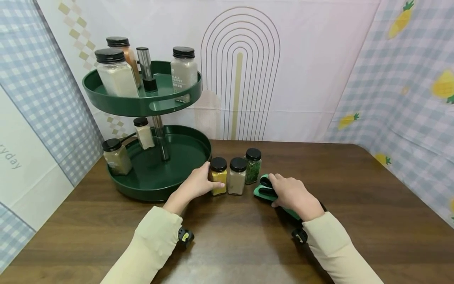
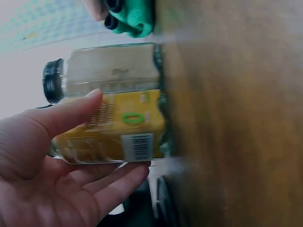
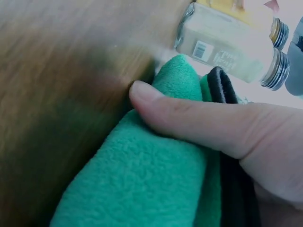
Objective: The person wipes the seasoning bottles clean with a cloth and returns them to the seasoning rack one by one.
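Note:
My left hand (image 1: 198, 182) grips a square glass spice jar of yellow powder (image 1: 218, 177) with a black lid. Its thumb (image 2: 78, 111) lies across the front of the jar, while the fingers reach round the opposite side in the left wrist view. Close beside it on the table stands a jar of beige powder (image 1: 236, 181), with a jar of green herbs (image 1: 253, 172) behind it to the right. My right hand (image 1: 291, 193) holds a folded green cloth with dark edging (image 3: 137, 175) on the tabletop, thumb on top. The cloth partly hides its other fingers.
Left of the jars stands a two-tier dark green turntable rack (image 1: 159, 194). Its upper tier (image 1: 120, 105) bears three large jars, including black pepper (image 1: 183, 75). Two small jars, one pale (image 1: 144, 136) and one brownish (image 1: 118, 159), stand at the lower tier's left side.

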`<state>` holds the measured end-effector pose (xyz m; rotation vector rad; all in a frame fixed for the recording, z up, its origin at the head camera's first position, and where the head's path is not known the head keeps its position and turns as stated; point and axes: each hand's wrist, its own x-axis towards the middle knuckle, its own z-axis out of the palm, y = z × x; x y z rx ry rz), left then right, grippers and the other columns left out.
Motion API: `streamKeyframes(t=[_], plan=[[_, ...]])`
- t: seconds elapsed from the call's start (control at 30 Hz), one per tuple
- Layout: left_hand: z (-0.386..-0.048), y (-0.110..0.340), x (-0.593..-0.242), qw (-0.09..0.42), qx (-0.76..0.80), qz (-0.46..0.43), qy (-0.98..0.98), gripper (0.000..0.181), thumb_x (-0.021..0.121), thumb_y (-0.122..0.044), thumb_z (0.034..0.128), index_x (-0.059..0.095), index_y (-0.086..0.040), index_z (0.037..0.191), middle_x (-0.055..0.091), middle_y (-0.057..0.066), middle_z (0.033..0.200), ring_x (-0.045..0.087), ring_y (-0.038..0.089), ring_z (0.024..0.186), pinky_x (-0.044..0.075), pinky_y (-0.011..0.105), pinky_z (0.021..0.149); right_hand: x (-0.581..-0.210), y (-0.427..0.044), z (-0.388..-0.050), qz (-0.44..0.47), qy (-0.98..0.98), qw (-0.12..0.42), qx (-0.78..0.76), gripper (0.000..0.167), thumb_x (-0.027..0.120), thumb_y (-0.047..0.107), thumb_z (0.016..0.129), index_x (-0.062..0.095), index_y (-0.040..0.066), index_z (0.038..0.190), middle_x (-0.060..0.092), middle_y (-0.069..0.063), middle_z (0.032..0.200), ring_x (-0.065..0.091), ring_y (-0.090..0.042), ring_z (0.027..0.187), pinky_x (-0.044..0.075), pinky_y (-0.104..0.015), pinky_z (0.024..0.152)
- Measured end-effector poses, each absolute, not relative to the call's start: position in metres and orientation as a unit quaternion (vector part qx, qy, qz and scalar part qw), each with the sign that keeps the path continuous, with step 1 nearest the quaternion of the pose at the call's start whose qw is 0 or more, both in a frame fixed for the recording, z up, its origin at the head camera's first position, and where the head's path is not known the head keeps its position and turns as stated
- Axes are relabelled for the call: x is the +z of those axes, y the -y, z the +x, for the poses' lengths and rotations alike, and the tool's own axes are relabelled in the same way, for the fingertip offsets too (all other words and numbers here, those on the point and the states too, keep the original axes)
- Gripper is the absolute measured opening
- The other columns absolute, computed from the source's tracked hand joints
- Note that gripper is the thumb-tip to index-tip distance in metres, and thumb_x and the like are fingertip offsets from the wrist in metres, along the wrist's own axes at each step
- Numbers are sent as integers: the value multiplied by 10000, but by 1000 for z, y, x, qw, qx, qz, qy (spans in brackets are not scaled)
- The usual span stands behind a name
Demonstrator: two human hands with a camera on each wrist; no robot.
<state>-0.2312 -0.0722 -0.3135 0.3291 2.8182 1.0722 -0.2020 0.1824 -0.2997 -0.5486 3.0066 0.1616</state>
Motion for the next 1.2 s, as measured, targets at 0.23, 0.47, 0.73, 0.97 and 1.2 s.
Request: streamKeyframes(t=[0.23,0.47,0.73,0.97,1.2], plan=[[-231,80,-317,39,369,115,-921,560,771,-361,749,517,-59,1146,599,100,1058,570,223,925,484,332,728,-302,-184,-204,-192,-980,27,46,545,737,101,781,440,12,1229,563,-174,1118,560,-300,671,489,-396,603],[-216,86,-307,83,517,109,-845,469,752,-348,769,496,-105,1078,529,100,1066,549,215,939,521,350,742,-301,-185,-208,-201,-978,21,45,486,692,39,796,450,16,1217,580,-175,1098,520,-273,610,469,-377,571],[-184,78,-320,230,670,108,-697,501,664,-245,847,415,-142,1269,399,161,1195,540,298,1043,518,399,776,-303,-187,-209,-199,-979,28,41,518,730,107,789,451,31,1218,580,-163,1088,537,-267,642,484,-389,603],[-176,64,-335,290,689,101,-657,536,648,-219,853,389,-138,1316,425,135,1258,515,258,1057,478,388,816,-303,-194,-213,-190,-981,28,30,575,763,180,769,444,46,1229,573,-160,1114,580,-301,733,491,-421,637],[-176,59,-341,292,670,113,-673,547,676,-173,836,389,-86,1294,505,114,1218,537,222,1028,466,367,835,-284,-212,-215,-240,-965,53,-88,420,640,15,826,486,40,1216,603,-143,1039,549,-244,827,424,-373,666]])
